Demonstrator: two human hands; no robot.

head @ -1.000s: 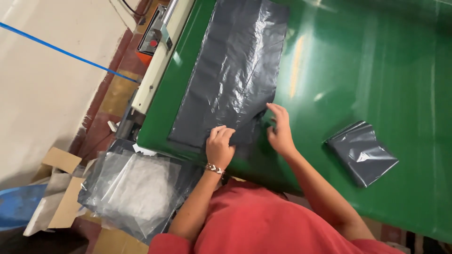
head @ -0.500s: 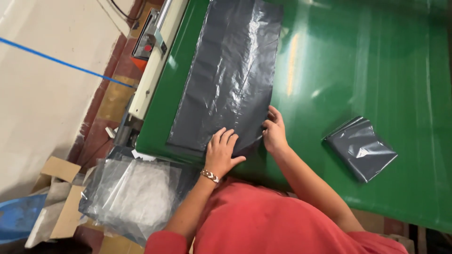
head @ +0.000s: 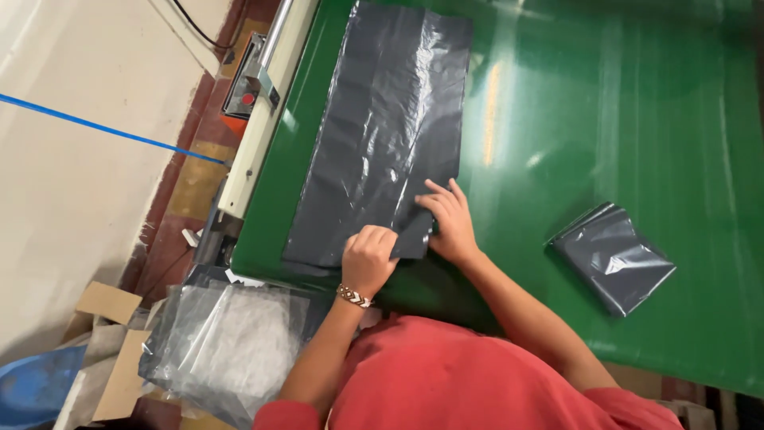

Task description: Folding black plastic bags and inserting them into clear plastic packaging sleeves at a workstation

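Both hands (head: 406, 235) press glossy grey plastic sheet (head: 382, 127).

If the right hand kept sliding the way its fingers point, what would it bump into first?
Probably nothing solid. The right hand lies flat on the long dark grey plastic bag, fingers pointing along it. Ahead shows only more bag, then the shiny green table.

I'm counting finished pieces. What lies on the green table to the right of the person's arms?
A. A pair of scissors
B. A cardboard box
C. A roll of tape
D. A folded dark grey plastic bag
D: a folded dark grey plastic bag lies alone on the green table, apart from both hands.
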